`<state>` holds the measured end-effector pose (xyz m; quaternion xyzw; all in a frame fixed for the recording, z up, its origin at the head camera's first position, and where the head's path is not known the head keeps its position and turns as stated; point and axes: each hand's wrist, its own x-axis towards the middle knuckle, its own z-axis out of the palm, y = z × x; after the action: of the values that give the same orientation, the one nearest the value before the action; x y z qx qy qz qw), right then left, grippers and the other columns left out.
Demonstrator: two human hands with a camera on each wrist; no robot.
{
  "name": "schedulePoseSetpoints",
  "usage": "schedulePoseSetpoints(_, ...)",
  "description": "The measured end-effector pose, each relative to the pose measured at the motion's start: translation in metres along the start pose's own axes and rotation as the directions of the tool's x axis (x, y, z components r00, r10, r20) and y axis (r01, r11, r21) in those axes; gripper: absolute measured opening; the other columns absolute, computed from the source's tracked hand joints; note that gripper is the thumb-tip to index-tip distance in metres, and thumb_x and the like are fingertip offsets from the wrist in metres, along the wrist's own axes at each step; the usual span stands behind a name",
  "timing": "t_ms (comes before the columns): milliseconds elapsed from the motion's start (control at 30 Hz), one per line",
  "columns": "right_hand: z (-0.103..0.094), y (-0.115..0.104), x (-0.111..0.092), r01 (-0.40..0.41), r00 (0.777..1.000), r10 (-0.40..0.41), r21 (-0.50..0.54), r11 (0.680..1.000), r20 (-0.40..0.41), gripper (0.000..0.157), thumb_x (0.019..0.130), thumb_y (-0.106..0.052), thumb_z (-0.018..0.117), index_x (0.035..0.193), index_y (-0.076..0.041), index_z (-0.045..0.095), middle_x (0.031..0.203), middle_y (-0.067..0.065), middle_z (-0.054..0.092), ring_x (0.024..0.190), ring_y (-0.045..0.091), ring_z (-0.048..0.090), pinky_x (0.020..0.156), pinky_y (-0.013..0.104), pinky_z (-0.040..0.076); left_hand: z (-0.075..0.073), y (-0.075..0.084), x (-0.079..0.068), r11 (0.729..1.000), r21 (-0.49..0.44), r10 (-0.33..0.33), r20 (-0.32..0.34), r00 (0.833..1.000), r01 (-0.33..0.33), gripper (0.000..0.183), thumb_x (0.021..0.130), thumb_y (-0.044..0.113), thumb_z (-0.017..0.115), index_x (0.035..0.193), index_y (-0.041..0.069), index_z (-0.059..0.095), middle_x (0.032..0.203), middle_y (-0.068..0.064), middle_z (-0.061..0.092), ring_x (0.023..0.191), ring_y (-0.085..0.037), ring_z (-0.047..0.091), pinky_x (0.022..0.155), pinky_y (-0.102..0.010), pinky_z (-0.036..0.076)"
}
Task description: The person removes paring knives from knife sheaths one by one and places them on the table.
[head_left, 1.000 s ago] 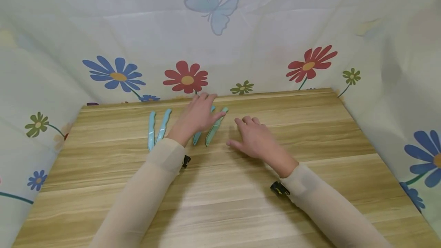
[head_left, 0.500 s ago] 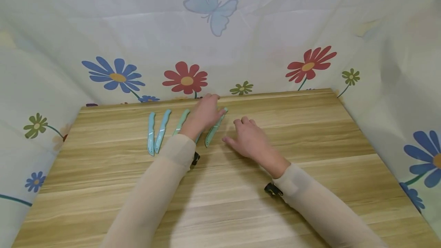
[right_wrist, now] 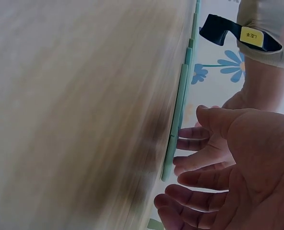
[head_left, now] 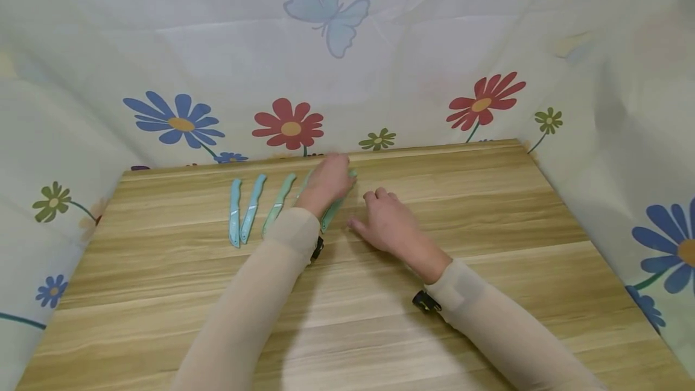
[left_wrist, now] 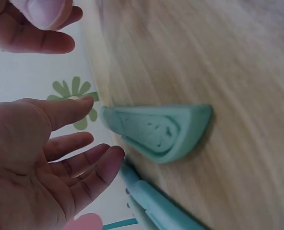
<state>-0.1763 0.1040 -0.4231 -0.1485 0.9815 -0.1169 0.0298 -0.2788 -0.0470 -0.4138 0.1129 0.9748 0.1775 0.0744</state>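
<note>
My left hand [head_left: 328,181] reaches over the right end of a row of slim knives in matching covers. Below its fingers is the rightmost green knife [head_left: 330,216], whose handle end is partly hidden. In the left wrist view, thumb and fingers of the left hand [left_wrist: 36,163] are spread apart near the far end of that green knife [left_wrist: 156,134]. My right hand [head_left: 388,222] hovers to the right of the row, fingers loosely bent and holding nothing. Further left lie two light-blue knives [head_left: 252,210] and another green knife [head_left: 279,205]. More of the row is covered by the left hand.
The knives lie on a wood-grain table [head_left: 358,318], near its back edge. A white curtain [head_left: 412,53] with printed flowers and a butterfly stands behind and along both sides. Each wrist wears a strap with a black buckle [head_left: 426,301].
My left hand has moved right along the row, uncovering the green knife beside the two blue ones. My right hand has shifted slightly left. The knives stay in their row.
</note>
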Motion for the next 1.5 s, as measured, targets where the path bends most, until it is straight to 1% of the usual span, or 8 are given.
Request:
schedulePoseSetpoints(100, 0.001, -0.002, 0.000, 0.005, 1.000, -0.005, -0.003, 1.000, -0.001, 0.077, 0.101, -0.059, 0.065, 0.143, 0.005, 0.057, 0.134, 0.024, 0.060, 0.119, 0.041, 0.062, 0.099, 0.052, 0.055, 0.003, -0.001, 0.001, 1.000, -0.014, -0.018, -0.001, 1.000, 0.018, 0.017, 0.106, 0.023, 0.066, 0.107, 0.006, 0.065, 0.108, -0.010, 0.065, 0.094, -0.027, 0.064, 0.086, -0.044, 0.055)
schedulePoseSetpoints(200, 0.002, -0.003, 0.001, 0.013, 1.000, -0.013, -0.006, 1.000, -0.004, 0.077, 0.101, -0.058, 0.066, 0.142, 0.006, 0.058, 0.132, 0.024, 0.060, 0.117, 0.041, 0.063, 0.098, 0.052, 0.056, 0.005, -0.001, 0.003, 1.000, -0.006, -0.025, -0.001, 1.000, 0.025, 0.015, 0.105, 0.021, 0.068, 0.102, 0.007, 0.063, 0.104, -0.009, 0.064, 0.089, -0.026, 0.062, 0.084, -0.043, 0.055)
schedulePoseSetpoints(367, 0.002, -0.006, 0.001, 0.009, 1.000, -0.009, -0.003, 1.000, 0.012, 0.078, 0.100, -0.059, 0.067, 0.142, 0.006, 0.057, 0.132, 0.023, 0.060, 0.118, 0.040, 0.063, 0.098, 0.051, 0.056, 0.007, -0.002, 0.006, 1.000, 0.019, -0.021, 0.007, 1.000, 0.021, 0.016, 0.104, 0.017, 0.067, 0.112, 0.004, 0.066, 0.117, -0.012, 0.066, 0.096, -0.026, 0.063, 0.089, -0.044, 0.056)
schedulePoseSetpoints(500, 0.001, -0.008, 0.003, 0.007, 1.000, -0.007, -0.008, 1.000, 0.018, 0.079, 0.099, -0.060, 0.067, 0.141, 0.006, 0.058, 0.132, 0.023, 0.060, 0.117, 0.040, 0.063, 0.097, 0.051, 0.056, 0.010, -0.002, 0.008, 0.999, 0.033, -0.015, 0.001, 1.000, 0.015, 0.019, 0.103, 0.008, 0.060, 0.119, 0.001, 0.067, 0.123, -0.016, 0.065, 0.099, -0.027, 0.064, 0.092, -0.043, 0.056)
schedulePoseSetpoints(800, 0.000, -0.010, 0.004, -0.004, 1.000, 0.005, -0.022, 1.000, 0.029, 0.078, 0.099, -0.061, 0.067, 0.140, 0.005, 0.059, 0.130, 0.021, 0.061, 0.114, 0.038, 0.064, 0.095, 0.049, 0.058, 0.011, 0.001, 0.009, 0.999, 0.006, -0.036, -0.012, 0.999, 0.036, 0.020, 0.102, -0.002, 0.049, 0.108, -0.001, 0.068, 0.120, -0.019, 0.066, 0.093, -0.028, 0.063, 0.089, -0.042, 0.057)
schedulePoseSetpoints(1133, 0.002, -0.010, 0.007, -0.007, 0.999, 0.008, -0.024, 1.000, 0.036, 0.079, 0.099, -0.062, 0.067, 0.138, 0.006, 0.059, 0.127, 0.021, 0.062, 0.112, 0.038, 0.065, 0.094, 0.048, 0.058, 0.010, 0.006, 0.006, 0.996, 0.012, -0.089, -0.004, 0.996, 0.089, 0.019, 0.101, -0.002, 0.051, 0.109, -0.004, 0.068, 0.125, -0.021, 0.061, 0.094, -0.027, 0.061, 0.088, -0.038, 0.057)
schedulePoseSetpoints(1333, 0.002, -0.011, 0.008, -0.023, 0.999, 0.023, -0.015, 1.000, 0.043, 0.077, 0.097, -0.062, 0.069, 0.132, 0.006, 0.062, 0.120, 0.019, 0.062, 0.107, 0.037, 0.065, 0.093, 0.048, 0.057, 0.011, 0.009, 0.002, 0.990, -0.031, -0.134, 0.013, 0.991, 0.135, 0.023, 0.102, -0.005, 0.047, 0.114, -0.003, 0.066, 0.138, -0.024, 0.054, 0.086, -0.028, 0.060, 0.069, -0.035, 0.054)
schedulePoseSetpoints(1500, 0.002, -0.010, 0.009, -0.029, 0.998, 0.030, -0.011, 1.000, 0.047, 0.077, 0.096, -0.063, 0.070, 0.127, 0.006, 0.063, 0.113, 0.017, 0.061, 0.100, 0.036, 0.065, 0.089, 0.047, 0.058, 0.011, 0.013, -0.002, 0.988, -0.035, -0.151, 0.015, 0.988, 0.151, 0.024, 0.101, -0.006, 0.049, 0.118, -0.004, 0.065, 0.143, -0.027, 0.048, 0.080, -0.028, 0.058, 0.062, -0.032, 0.049)
